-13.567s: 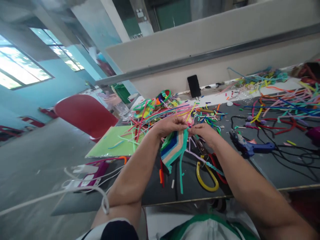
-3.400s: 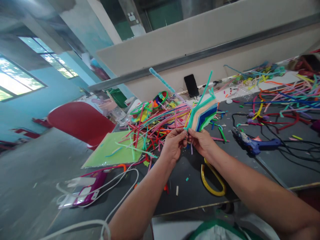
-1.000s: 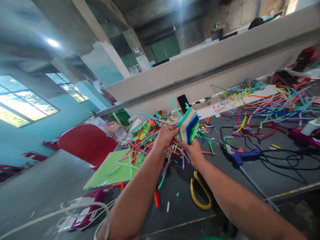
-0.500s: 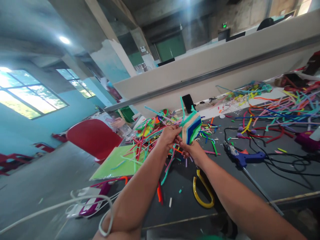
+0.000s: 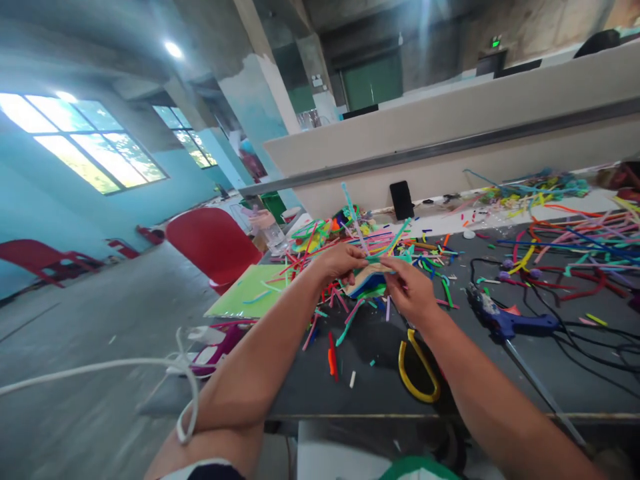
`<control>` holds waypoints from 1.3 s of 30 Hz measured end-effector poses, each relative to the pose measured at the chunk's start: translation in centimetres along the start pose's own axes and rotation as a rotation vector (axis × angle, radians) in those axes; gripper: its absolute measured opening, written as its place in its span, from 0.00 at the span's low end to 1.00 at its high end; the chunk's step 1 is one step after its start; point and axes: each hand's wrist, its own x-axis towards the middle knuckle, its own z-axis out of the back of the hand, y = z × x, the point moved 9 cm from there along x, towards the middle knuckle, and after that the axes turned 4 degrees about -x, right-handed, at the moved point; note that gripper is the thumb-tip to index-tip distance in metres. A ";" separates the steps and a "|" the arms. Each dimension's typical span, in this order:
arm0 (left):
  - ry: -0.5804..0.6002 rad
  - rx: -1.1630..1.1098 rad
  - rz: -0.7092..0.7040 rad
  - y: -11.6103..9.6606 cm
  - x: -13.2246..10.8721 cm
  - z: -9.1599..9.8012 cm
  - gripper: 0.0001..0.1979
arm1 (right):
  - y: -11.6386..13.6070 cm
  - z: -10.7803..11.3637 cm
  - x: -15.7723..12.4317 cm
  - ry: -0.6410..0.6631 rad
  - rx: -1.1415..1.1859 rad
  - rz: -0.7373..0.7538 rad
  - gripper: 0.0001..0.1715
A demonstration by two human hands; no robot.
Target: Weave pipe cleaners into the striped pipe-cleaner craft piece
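Observation:
My left hand [image 5: 344,263] and my right hand [image 5: 413,288] hold a striped piece made of pipe cleaners [image 5: 369,283] between them, just above the table. Beige, blue and green bands show on it, with a teal edge at the top. Fingers of both hands pinch its upper edge and hide part of it. Loose pipe cleaners [image 5: 320,248] in many colours lie heaped behind and beside the hands. Below my right wrist, a yellow scissor-like handle [image 5: 423,398] rests on the table; its other end is hidden under the arm.
A blue glue gun [image 5: 517,325] with black cords lies at right. A phone [image 5: 401,200] leans on the white partition [image 5: 350,160]. A green sheet pack [image 5: 240,293], a clear jug [image 5: 273,233] and a red chair [image 5: 213,243] are at left. A white cable [image 5: 125,363] crosses my left arm.
The striped piece has tilted from upright to nearly flat and come lower. My right hand has moved up to its top edge. The whole view has shifted, with things appearing further right.

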 end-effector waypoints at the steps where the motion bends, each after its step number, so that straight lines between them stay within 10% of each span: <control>1: 0.008 0.022 0.002 0.1 0.1 -0.6 0.06 | -0.1 -1.0 -0.2 0.030 -0.022 0.003 0.20; 12: -0.102 0.274 -0.005 -0.1 0.7 -5.8 0.09 | -5.4 -1.3 0.6 0.150 -0.423 -0.367 0.11; 20: -0.352 0.674 -0.453 -4.4 -1.4 -6.6 0.09 | -4.2 2.0 1.3 -0.086 -0.499 -0.312 0.10; 24: -0.559 0.556 -0.691 -6.3 -6.6 -5.5 0.14 | -3.6 3.3 1.1 -0.187 -0.362 -0.321 0.14; 28: -0.835 0.063 -0.655 -3.9 -9.1 -0.2 0.11 | -3.4 3.9 0.8 -0.233 -0.186 -0.389 0.15; 35: -0.039 -0.635 -0.355 0.4 -1.9 -2.3 0.21 | -3.0 3.3 0.6 -0.203 -0.062 -0.431 0.13; 39: 0.131 -0.722 -0.311 0.0 -1.4 -3.6 0.22 | -2.8 2.5 0.5 -0.141 -0.008 -0.434 0.12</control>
